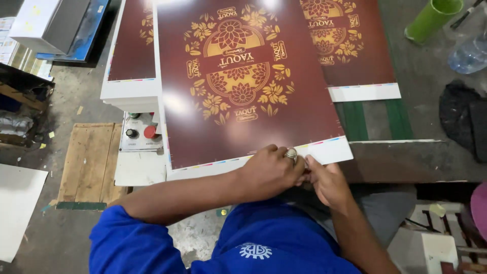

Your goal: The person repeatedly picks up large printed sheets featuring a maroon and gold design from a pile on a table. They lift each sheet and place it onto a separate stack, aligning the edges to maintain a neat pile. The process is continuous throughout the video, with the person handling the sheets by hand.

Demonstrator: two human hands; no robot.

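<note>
We note a green cup point(432, 19) lying tilted at the far right beside a clear plastic bottle point(469, 55); contents of both cannot be told. Our left hand point(269, 171) and right hand point(327, 181) meet at the near white edge of the maroon printed sheet point(243, 86), fingers curled together, pinching that margin. The sheet tops a stack on the worktable point(401, 161), above a control panel point(139, 133) and dusty concrete floor point(66, 101).

left hand point(271, 170): palm down, fingers curled, knuckles up, ring on one finger. left forearm bare, running in from the lower left, blue sleeve at the upper arm. right hand point(327, 180): just beside the left, touching it, fingers bent and pinched toward the left hand's fingertips. right forearm bare, rising from the lower right
</note>
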